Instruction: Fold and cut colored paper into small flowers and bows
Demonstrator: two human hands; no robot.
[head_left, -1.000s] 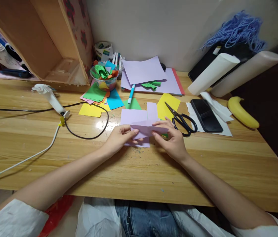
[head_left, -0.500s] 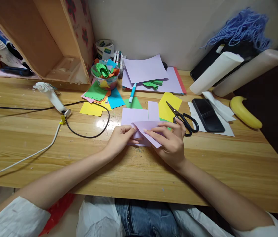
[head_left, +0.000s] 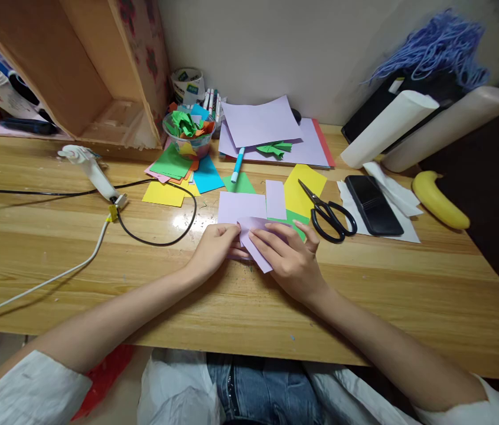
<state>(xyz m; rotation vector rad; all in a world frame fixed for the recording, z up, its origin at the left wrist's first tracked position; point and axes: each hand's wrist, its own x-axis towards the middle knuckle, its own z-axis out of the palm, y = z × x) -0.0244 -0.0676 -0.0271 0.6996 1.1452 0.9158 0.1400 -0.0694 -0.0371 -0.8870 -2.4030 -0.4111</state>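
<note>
Between my hands is a folded light purple paper (head_left: 258,251), held above the wooden table. My left hand (head_left: 217,245) pinches its left corner between thumb and fingers. The fingers of my right hand (head_left: 291,257) press along its upper face, with the thumb hidden beneath. Behind and partly under the folded piece lie a flat purple sheet (head_left: 241,205) and a narrow purple strip (head_left: 276,199). A green paper (head_left: 296,219) and a yellow paper (head_left: 305,186) show just right of them. Black-handled scissors (head_left: 328,215) rest open by my right hand.
A white glue gun (head_left: 92,171) with a looping black cable (head_left: 193,218) stands left. Behind are a bowl of paper scraps (head_left: 189,136), a cyan marker (head_left: 237,165) and purple sheets (head_left: 267,121). A phone (head_left: 374,203) and a banana (head_left: 439,200) lie right.
The folded purple paper has turned, its lower tip now further left and nearer me. My right hand has moved left and down over it, uncovering the scissors' handles. My left hand is nearly still.
</note>
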